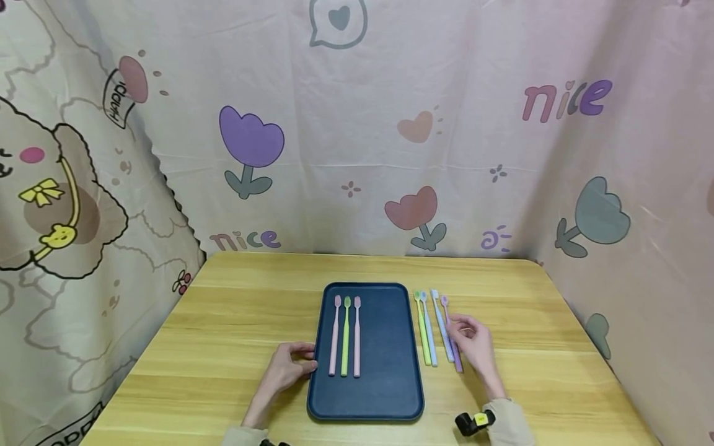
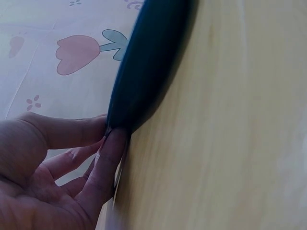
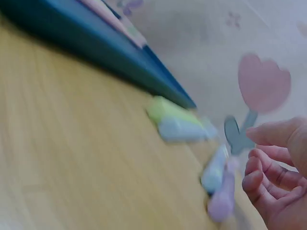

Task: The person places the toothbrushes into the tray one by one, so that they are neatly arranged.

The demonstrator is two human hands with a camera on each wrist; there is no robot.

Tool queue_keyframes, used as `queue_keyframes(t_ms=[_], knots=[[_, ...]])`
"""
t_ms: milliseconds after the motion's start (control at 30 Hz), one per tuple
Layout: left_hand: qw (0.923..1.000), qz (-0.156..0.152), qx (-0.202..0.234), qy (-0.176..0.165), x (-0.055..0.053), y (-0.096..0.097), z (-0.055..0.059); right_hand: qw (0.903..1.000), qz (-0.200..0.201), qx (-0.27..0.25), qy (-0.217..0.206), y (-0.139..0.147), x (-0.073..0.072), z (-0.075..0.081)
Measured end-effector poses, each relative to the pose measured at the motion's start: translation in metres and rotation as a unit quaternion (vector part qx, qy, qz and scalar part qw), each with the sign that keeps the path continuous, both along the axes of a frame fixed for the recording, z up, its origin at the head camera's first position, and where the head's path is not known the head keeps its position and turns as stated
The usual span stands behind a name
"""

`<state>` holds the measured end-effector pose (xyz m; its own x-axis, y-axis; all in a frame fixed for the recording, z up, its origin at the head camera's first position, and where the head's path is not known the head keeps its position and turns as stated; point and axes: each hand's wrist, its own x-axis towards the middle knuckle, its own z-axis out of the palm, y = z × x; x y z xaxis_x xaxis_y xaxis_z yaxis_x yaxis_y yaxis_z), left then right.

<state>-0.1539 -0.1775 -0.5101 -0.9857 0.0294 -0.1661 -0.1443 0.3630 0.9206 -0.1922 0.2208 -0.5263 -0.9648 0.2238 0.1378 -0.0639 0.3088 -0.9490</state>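
A dark blue tray (image 1: pixel 387 353) lies on the table, with a pink toothbrush (image 1: pixel 333 353), a green toothbrush (image 1: pixel 345 353) and another pink toothbrush (image 1: pixel 357 353) side by side in its left half. My left hand (image 1: pixel 286 370) pinches the tray's left edge between thumb and fingers. Right of the tray lie a green toothbrush (image 1: pixel 422 328), a light blue one (image 1: pixel 430 337), a second blue one (image 1: pixel 444 331) and a purple toothbrush (image 1: pixel 457 358). Beside the purple one hovers my right hand (image 1: pixel 473 344); in the right wrist view its loosely bent fingers (image 3: pixel 276 167) hold nothing.
The wooden table (image 1: pixel 251 291) extends around the tray on all sides. A patterned curtain (image 1: pixel 346 142) hangs behind the table's far edge and along both sides. A black device with a yellow patch (image 1: pixel 474 423) is strapped at the right wrist.
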Motion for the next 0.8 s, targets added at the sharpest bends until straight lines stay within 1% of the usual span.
queue_keyframes(t_ms=[100,267,500,733,800], knots=[[1.0,0.001,-0.001,-0.001,0.0,0.0,0.0,0.9998,0.002,0.006,-0.018,0.011,-0.001,-0.005],[1.0,-0.002,-0.001,0.001,0.0,-0.001,0.0,0.9986,-0.001,0.028,-0.046,0.018,-0.004,-0.012],[1.0,-0.007,0.001,0.004,0.0,-0.001,0.0,0.9949,-0.007,0.068,-0.075,0.019,-0.004,-0.011],[1.0,-0.003,-0.001,0.002,-0.001,0.0,0.0,0.9922,-0.018,0.095,-0.078,0.019,-0.007,-0.012],[1.0,-0.003,-0.001,0.001,-0.001,0.0,0.0,0.9915,-0.014,0.1,-0.082,0.02,-0.008,-0.011]])
